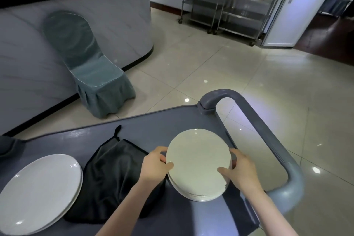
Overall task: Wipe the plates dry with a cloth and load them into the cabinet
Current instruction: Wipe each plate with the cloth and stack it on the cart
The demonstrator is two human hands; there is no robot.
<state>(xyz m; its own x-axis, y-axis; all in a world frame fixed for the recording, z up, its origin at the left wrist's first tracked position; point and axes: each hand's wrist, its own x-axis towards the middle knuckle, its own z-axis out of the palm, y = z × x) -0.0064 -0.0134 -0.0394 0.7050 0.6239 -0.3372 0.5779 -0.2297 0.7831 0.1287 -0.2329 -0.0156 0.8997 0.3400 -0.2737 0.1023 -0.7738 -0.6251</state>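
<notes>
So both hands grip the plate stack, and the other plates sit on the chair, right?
No. In the head view the left hand and right hand grip the plate stack, but the other plates sit on the grey cart, not the chair.

Single head-worn wide-angle view looking forward and down, close above the cart [153, 126] at 6 o'clock.

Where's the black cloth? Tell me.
Head view, lower centre: the black cloth lies on the grey cart, between the left plate stack and the held stack.
</notes>
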